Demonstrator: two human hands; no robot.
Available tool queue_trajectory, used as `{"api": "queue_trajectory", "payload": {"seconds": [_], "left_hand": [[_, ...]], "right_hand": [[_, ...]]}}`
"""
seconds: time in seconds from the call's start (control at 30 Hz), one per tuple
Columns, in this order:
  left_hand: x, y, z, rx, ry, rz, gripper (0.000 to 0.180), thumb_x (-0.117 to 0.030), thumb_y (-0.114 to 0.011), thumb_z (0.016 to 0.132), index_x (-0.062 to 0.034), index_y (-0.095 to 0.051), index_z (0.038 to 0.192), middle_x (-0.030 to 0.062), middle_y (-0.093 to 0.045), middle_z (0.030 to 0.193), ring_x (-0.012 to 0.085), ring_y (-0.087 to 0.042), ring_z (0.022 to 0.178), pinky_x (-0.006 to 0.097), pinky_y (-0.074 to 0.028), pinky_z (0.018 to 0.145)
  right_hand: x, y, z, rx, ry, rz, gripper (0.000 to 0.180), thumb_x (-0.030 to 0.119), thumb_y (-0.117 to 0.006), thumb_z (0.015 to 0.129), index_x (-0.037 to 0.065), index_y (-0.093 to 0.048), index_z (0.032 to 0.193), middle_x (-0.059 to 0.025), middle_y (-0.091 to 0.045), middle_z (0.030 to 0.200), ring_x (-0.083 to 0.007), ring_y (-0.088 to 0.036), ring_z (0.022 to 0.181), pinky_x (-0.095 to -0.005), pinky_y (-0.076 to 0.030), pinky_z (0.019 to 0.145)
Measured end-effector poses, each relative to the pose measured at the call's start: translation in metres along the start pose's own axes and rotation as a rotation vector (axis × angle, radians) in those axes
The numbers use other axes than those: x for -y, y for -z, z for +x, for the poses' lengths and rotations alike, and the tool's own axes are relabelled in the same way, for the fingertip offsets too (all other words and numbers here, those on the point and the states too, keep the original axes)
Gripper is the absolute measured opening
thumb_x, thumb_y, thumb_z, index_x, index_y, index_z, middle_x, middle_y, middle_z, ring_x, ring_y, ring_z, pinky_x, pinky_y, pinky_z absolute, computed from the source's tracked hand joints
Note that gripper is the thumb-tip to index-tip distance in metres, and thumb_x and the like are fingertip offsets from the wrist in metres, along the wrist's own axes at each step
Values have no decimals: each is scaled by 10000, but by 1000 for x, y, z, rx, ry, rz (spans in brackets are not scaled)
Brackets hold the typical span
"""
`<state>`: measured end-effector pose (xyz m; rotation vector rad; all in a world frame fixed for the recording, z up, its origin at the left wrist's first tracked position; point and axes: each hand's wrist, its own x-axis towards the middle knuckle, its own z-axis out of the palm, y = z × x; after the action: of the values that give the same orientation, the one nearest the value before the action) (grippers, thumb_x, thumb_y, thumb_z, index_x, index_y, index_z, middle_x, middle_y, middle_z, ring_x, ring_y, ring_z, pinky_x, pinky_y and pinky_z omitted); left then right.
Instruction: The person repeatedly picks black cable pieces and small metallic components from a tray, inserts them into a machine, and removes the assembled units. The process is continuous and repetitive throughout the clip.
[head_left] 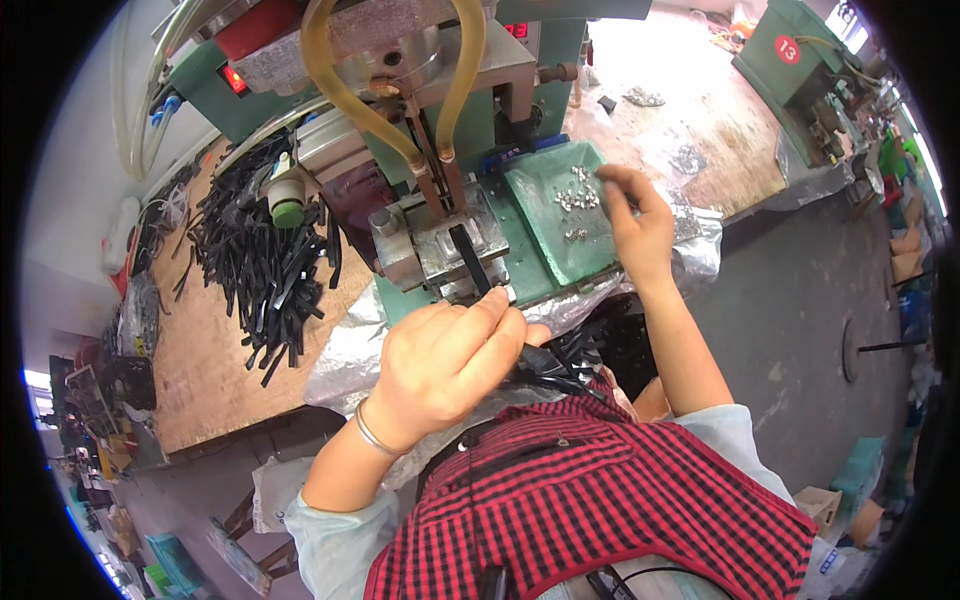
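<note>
My left hand [445, 365] is closed on a narrow black strip [470, 262], whose far end lies on the metal fixture [410, 240] of a bench machine. Two copper-coloured electrode arms [436, 185] come down just above that end. More black strips [550, 365] hang below my left hand, partly hidden by it. My right hand [640, 220] is at the right rim of a green tray [540, 220], with thumb and forefinger slightly apart and no part visible between them. Small silvery metal pieces [578, 195] lie scattered in the tray.
A large heap of black strips [265, 240] covers part of the wooden bench [200, 370] at left. Yellowish hoses [350, 100] loop down to the electrodes. Crumpled foil [345, 355] lines the bench's front edge. Another green machine [800, 60] stands at the far right.
</note>
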<state>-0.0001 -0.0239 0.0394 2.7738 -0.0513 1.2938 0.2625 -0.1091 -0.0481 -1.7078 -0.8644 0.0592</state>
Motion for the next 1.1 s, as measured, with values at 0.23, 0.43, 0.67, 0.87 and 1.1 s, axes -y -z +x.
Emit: {"api": "queue_trajectory", "payload": {"seconds": [0.23, 0.43, 0.67, 0.87, 1.1], "left_hand": [[0, -6, -5, -16, 6, 10, 293, -203, -910, 767, -39, -737, 936, 98, -756, 945, 193, -665, 647, 301, -503, 535], [-6, -2, -18, 9, 123, -101, 368, -88, -897, 707, -22, -754, 1040, 148, -762, 1068, 227, -702, 709, 326, -537, 591], [-28, 32, -87, -124, 423, 210, 330, 12, -800, 796, -56, -750, 1115, 171, -765, 1175, 246, -718, 811, 344, -563, 699], [92, 56, -73, -261, 708, 462, 81, -42, -749, 904, -39, -760, 984, 78, -748, 1025, 269, -666, 930, 368, -517, 843], [272, -62, -168, -184, 989, 896, 328, -262, -707, 864, 8, -718, 1049, 216, -669, 1012, 445, -586, 1013, 500, -447, 950]], "right_hand": [[-10, 8, -17, 163, 36, -331, 102, 84, -745, 833, 67, -745, 933, -107, -698, 946, -324, -679, 975, -405, -538, 895], [-9, -1, -27, 179, 168, -652, 95, 131, -795, 818, 80, -726, 858, -117, -679, 928, -357, -651, 997, -459, -523, 931], [-7, 5, -44, 28, -38, -377, 113, 162, -778, 879, 69, -742, 933, -76, -751, 823, -200, -719, 717, -330, -558, 714], [3, 5, -33, 39, -23, -166, 122, 79, -729, 906, 9, -743, 1005, -68, -765, 864, -127, -703, 782, -290, -548, 762], [22, -19, -27, 132, 18, -82, 165, 50, -713, 918, 7, -761, 1070, -76, -764, 874, -142, -712, 834, -305, -548, 804]]}}
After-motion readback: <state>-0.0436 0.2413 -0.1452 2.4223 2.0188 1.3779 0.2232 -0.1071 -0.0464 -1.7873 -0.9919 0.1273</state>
